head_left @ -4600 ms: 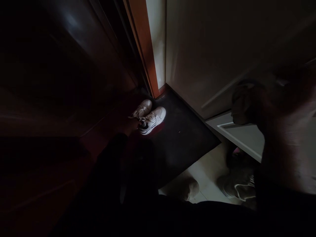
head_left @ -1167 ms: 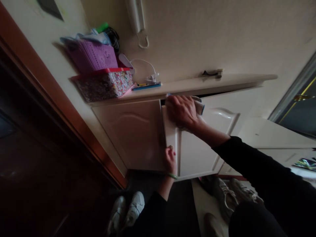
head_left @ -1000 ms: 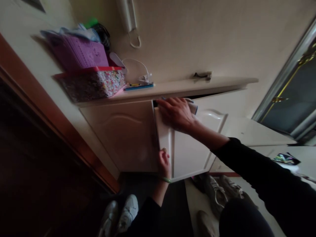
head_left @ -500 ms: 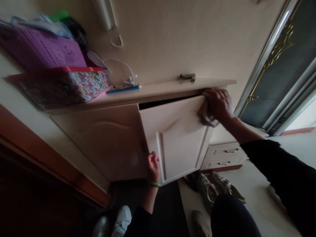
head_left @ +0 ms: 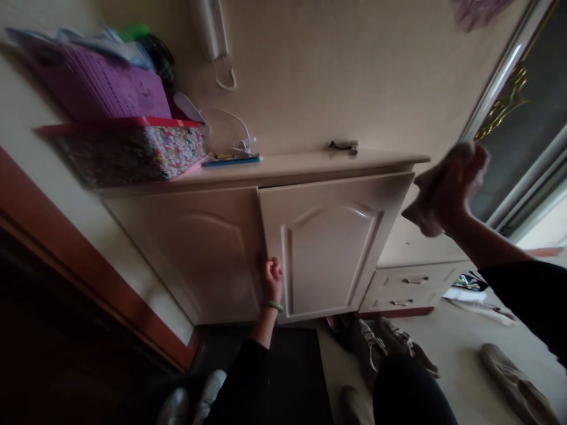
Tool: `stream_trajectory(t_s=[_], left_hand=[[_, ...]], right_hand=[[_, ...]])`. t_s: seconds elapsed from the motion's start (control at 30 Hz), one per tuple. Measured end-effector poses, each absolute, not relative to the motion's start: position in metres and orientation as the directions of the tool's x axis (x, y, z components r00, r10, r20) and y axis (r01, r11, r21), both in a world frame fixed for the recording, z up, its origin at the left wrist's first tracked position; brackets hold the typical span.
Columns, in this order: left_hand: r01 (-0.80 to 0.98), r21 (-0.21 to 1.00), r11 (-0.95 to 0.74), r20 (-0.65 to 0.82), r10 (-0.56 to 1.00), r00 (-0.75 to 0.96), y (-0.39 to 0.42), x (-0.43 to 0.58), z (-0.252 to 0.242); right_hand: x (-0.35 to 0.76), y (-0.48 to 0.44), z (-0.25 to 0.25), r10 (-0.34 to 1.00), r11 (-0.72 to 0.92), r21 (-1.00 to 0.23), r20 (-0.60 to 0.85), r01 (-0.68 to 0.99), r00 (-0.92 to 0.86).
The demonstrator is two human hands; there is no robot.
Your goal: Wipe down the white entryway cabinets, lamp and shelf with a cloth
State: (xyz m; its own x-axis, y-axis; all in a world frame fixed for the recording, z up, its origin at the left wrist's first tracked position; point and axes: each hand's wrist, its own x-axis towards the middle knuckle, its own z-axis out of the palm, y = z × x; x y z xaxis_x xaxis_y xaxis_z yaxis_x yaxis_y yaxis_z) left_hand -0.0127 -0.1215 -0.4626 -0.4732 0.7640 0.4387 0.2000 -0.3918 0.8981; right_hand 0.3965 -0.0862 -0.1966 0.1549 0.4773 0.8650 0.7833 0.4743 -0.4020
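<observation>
My left hand [head_left: 273, 283], with a green bangle [head_left: 273, 306] at the wrist, has its fingers closed at the edge of the right cabinet door [head_left: 330, 254]. A small round knob [head_left: 275, 261] shows at the fingertips. That door stands almost closed beside the left cabinet door [head_left: 190, 254]. Out to the right of the cabinet, my right hand [head_left: 458, 192] is raised in the air and grips a crumpled pale cloth [head_left: 425, 206]. The cloth is apart from the door and blurred by motion.
On the cabinet top [head_left: 301, 165] stand a patterned box [head_left: 128, 153] with a purple basket [head_left: 119, 88], a blue pen [head_left: 233, 161] and a small dark object [head_left: 344, 146]. A low drawer unit [head_left: 410, 289] adjoins at right. Shoes [head_left: 390, 342] lie on the floor; an intercom handset [head_left: 210, 29] hangs above.
The right door has swung nearly closed, and the dark gap along its top has shrunk. My right hand has moved off the door's upper corner to the right with the cloth.
</observation>
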Motion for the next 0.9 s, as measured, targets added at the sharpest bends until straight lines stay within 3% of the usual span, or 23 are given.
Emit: stream_trajectory(t_s=[0.07, 0.2, 0.37, 0.47, 0.6, 0.77, 0.9], left_hand=[[0.208, 0.894, -0.396, 0.447, 0.759, -0.474, -0.119, -0.014, -0.462], [0.217, 0.89, -0.402, 0.456, 0.759, -0.465, -0.117, -0.013, -0.465], [0.228, 0.884, -0.408, 0.467, 0.754, -0.462, -0.113, -0.013, -0.471], [0.231, 0.884, -0.406, 0.468, 0.763, -0.447, -0.111, -0.016, -0.474], [0.233, 0.881, -0.412, 0.474, 0.774, -0.42, -0.11, -0.022, -0.476], [0.222, 0.877, -0.425, 0.48, 0.782, -0.399, -0.11, -0.025, -0.479], [0.198, 0.877, -0.439, 0.481, 0.785, -0.391, -0.108, -0.024, -0.48]], right_hand=[[0.37, -0.068, -0.174, 0.412, 0.532, -0.37, 0.899, 0.762, 0.148], [0.341, -0.022, -0.159, 0.509, 0.584, -0.133, 0.828, 0.801, -0.234], [0.299, -0.008, -0.151, 0.564, 0.498, -0.06, 0.78, 0.865, -0.271], [0.221, -0.022, -0.129, 0.583, 0.589, 0.067, 0.655, 0.806, -0.48], [0.128, -0.028, -0.106, 0.484, 0.727, 0.163, 0.568, 0.667, -0.666], [0.21, -0.006, -0.121, 0.481, 0.697, 0.168, 0.611, 0.697, -0.629], [0.338, 0.001, -0.141, 0.565, 0.491, 0.044, 0.744, 0.87, -0.357]])
